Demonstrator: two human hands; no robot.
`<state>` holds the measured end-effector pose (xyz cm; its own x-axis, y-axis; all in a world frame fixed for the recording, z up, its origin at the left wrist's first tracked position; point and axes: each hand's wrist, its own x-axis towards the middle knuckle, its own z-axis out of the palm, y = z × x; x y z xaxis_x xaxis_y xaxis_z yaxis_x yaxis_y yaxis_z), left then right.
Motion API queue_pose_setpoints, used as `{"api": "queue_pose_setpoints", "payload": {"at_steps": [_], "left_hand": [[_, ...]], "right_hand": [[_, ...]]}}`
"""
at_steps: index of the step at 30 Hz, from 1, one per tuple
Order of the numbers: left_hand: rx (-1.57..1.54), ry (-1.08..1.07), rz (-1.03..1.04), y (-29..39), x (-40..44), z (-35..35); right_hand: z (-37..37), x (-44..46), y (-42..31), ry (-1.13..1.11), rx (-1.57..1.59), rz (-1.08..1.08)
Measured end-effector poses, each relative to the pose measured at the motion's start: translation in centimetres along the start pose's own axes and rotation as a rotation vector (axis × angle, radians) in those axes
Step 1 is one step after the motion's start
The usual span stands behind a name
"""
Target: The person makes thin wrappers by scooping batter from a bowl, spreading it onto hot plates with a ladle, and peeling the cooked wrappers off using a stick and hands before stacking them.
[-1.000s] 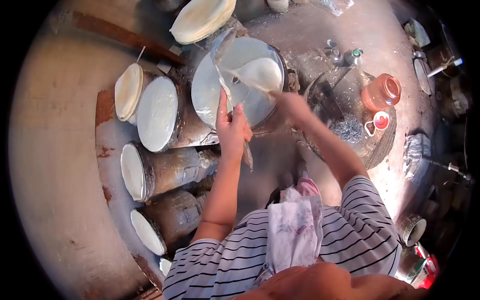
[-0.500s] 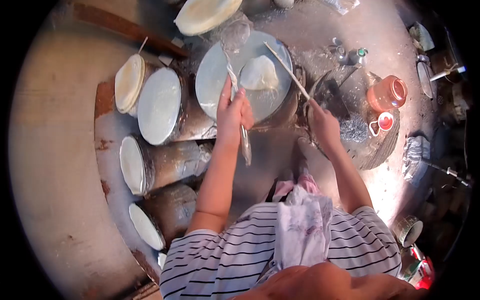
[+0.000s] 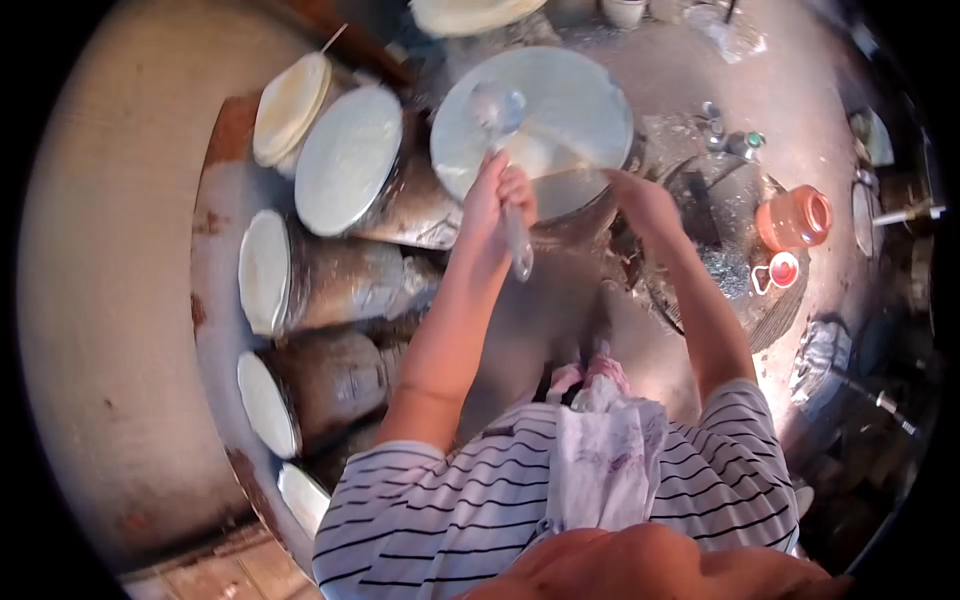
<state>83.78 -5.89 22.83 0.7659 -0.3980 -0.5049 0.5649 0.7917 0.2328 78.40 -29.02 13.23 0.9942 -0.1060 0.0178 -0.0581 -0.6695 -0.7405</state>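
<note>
My left hand [image 3: 497, 208] is closed around the handle of a ladle [image 3: 497, 106], whose round bowl is above the large pale round griddle [image 3: 585, 85]. Part of the handle sticks out below the fist. At the griddle's right edge my right hand [image 3: 648, 208] is closed on a thin stick [image 3: 572, 174]. The stick reaches left across the lower part of the griddle and is smeared by motion. Between ladle and stick lies a whitish patch [image 3: 532, 153] on the griddle; whether it is batter or a thin cake I cannot make out.
Round pale-topped griddles [image 3: 350, 160] on drum-like stands line the left side, beside a stack of flat round cakes [image 3: 292, 108]. More cakes [image 3: 475, 12] lie at the top. At the right stand an orange jar [image 3: 795, 218], a red-and-white lid or cup [image 3: 783, 270] and a green-capped bottle [image 3: 747, 144].
The view has shifted. The ladle's bowl has come over the griddle from beyond its far edge. The stick has swung down to lie nearly level, and the whitish patch looks less distinct.
</note>
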Motion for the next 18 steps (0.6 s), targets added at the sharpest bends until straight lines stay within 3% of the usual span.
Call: {"api": "queue_pose_setpoints", "payload": {"at_steps": [2, 5, 7, 9, 10, 11, 13, 15, 16, 17, 18], "left_hand": [[0.015, -0.034, 0.058, 0.3, -1.0, -0.1], [-0.012, 0.169, 0.138, -2.1, -0.6, -1.6], [-0.108, 0.21, 0.154, -5.7, 0.5, -3.4], [-0.312, 0.072, 0.111, -7.6, 0.9, -3.7], [-0.466, -0.029, 0.049, -7.5, 1.1, -3.8], [-0.619, -0.136, -0.011, -7.1, 1.3, -3.4], [-1.076, -0.386, -0.16, -4.9, 0.1, -3.3], [-1.09, -0.432, -0.193, -4.6, -4.2, -1.1], [-1.006, -0.487, -0.094, -4.4, -4.8, -0.4], [-0.938, -0.512, 0.0, -4.9, -5.9, -0.3], [-0.904, -0.546, 0.037, -4.6, -5.8, 0.5]], "right_hand": [[0.1, -2.5, 0.3, 0.064, 0.211, 0.166], [5.0, -8.4, 0.0, 0.067, 0.635, 0.312], [6.6, -8.1, -3.0, 0.071, 0.542, 0.143], [6.0, -6.5, -4.2, 0.02, 0.496, -0.071], [4.7, -6.0, -4.9, -0.02, 0.365, -0.019], [3.6, -5.0, -4.7, -0.008, 0.193, -0.147], [2.8, -3.2, -2.2, 0.066, 0.299, -0.12], [-0.2, -0.1, 1.3, 0.037, 0.569, 0.202], [-1.9, 0.7, 2.6, -0.052, 0.325, 0.319], [-2.3, -0.4, 1.8, -0.074, 0.333, 0.235], [-0.7, -1.9, 1.1, -0.156, 0.108, 0.1]]}}
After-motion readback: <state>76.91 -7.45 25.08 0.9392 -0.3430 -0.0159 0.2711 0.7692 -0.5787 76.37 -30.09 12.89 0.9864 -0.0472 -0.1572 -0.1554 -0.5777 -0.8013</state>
